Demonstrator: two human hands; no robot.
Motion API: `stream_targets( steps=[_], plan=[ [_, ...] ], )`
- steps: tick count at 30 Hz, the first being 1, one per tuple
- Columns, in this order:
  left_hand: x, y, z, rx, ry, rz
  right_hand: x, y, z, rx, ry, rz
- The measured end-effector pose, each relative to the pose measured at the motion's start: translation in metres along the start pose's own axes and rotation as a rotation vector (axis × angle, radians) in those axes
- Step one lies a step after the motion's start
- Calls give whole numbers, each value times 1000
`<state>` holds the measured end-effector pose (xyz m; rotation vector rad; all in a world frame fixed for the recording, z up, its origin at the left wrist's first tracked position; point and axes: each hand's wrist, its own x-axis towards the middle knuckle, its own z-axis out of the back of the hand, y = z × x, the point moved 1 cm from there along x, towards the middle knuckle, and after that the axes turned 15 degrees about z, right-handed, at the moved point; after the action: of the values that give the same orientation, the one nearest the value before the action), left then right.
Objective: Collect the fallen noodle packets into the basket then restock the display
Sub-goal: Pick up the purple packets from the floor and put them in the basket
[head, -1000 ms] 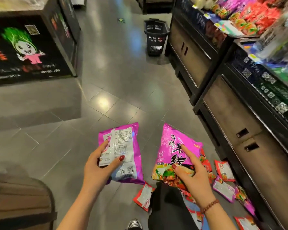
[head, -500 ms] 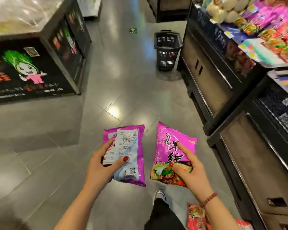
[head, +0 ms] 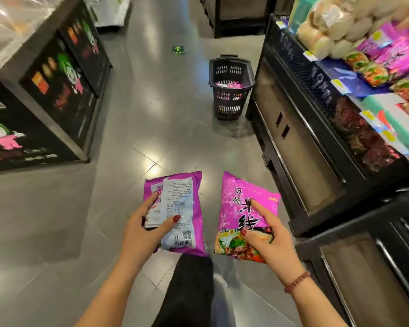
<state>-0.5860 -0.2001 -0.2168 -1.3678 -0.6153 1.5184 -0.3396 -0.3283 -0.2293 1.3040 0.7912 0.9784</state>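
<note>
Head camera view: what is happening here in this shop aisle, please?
The left hand grips a purple noodle packet, printed back up; the right hand grips a second packet, front up. The black basket stands on the floor ahead, beside the display, with some pink packets inside.

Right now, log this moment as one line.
left hand: grips back-facing packet | right hand: grips front-facing packet | basket: on floor ahead, packets inside | next: likely basket drop
</note>
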Motion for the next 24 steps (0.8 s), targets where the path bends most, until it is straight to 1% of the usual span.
stream_targets(
  steps=[6,9,13,18,24],
  plan=[
    [155,-88,-31,-2,49,-20,163,6,1,-37,-26,37],
    [215,-135,-47,77,30,-60,228,11,9,-6,-68,11],
    [286,-186,-81,61,29,-62,312,4,25,29,-115,-11],
    [379,-232,-135,67,11,-43,436,-22,49,45,-73,-23],
    [474,-318,-200,51,-1,-30,588,-28,95,71,-27,2]
  ],
)
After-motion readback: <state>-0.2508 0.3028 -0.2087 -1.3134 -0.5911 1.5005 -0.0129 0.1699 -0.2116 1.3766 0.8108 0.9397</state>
